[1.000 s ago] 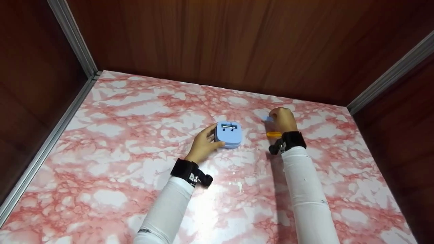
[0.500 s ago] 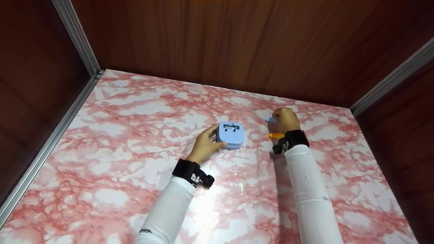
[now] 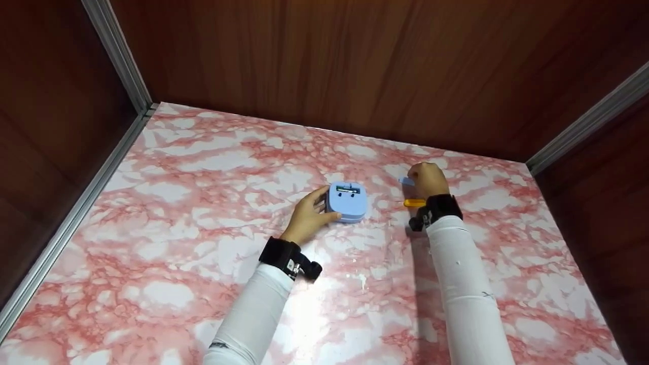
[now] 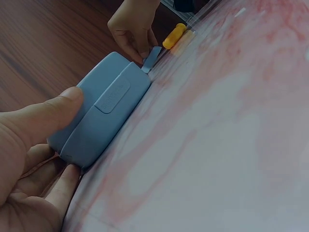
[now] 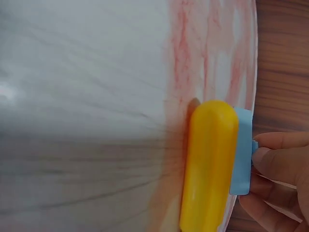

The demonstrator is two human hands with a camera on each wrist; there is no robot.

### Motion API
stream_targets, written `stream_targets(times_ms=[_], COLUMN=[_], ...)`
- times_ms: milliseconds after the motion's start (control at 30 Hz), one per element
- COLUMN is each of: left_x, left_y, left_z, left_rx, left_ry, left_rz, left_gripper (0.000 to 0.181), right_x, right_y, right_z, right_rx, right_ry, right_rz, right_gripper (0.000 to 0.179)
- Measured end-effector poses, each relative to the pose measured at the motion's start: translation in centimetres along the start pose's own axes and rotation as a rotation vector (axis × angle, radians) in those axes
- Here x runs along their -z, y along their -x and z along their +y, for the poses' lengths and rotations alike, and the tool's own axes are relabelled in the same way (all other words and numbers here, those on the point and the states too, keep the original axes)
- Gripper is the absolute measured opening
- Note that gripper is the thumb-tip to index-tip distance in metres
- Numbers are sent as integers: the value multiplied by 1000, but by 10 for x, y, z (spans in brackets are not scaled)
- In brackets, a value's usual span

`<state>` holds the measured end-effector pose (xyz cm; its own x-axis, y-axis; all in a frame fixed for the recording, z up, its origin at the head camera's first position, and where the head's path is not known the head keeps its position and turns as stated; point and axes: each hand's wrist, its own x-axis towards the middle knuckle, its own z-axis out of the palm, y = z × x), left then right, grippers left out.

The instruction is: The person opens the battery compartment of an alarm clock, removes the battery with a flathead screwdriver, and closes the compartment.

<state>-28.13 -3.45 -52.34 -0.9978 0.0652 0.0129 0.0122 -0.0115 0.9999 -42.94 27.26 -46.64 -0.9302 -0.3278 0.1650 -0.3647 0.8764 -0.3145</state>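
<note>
My left hand (image 3: pixel 310 215) grips a rounded-square light-blue device (image 3: pixel 350 205) at its left side, thumb on the near edge, as the left wrist view also shows. In its top an open battery slot (image 3: pixel 348 189) holds what looks like a battery. Over to the right, my right hand (image 3: pixel 429 178) pinches a small flat light-blue battery cover (image 5: pixel 242 152) by its edge, thumb and fingers at a little tab. Beside that cover lies a yellow screwdriver-like handle (image 5: pixel 210 166); its far end is hidden in the head view by the right wrist.
The pink-and-white marbled tabletop (image 3: pixel 203 243) spreads under both hands. Brown wood-grain panels (image 3: pixel 324 66) stand at the back and sides, with metal rails (image 3: pixel 116 56) at the corners. Each wrist carries a black strap with a camera.
Everything shifts slightly right in the head view as the camera moves. Both hands keep their holds, and the yellow handle stays beside the right hand.
</note>
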Motion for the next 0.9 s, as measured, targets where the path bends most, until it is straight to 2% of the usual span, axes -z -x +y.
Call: stream_targets(times_ms=[367,700,900], left_x=[1,0,1], left_y=[3,2,2], left_z=[2,0,-1], left_rx=[14,8,-15], left_ry=[22,27,-1], left_rz=[2,-2,-2], left_gripper=[82,83,81], right_x=[4,0,-1], right_y=[2,3,4], right_z=[3,5,5], right_rx=[-50,-83,-68], right_ry=[27,21,38], right_rz=[-65,-67,-50], right_gripper=[19,19,20])
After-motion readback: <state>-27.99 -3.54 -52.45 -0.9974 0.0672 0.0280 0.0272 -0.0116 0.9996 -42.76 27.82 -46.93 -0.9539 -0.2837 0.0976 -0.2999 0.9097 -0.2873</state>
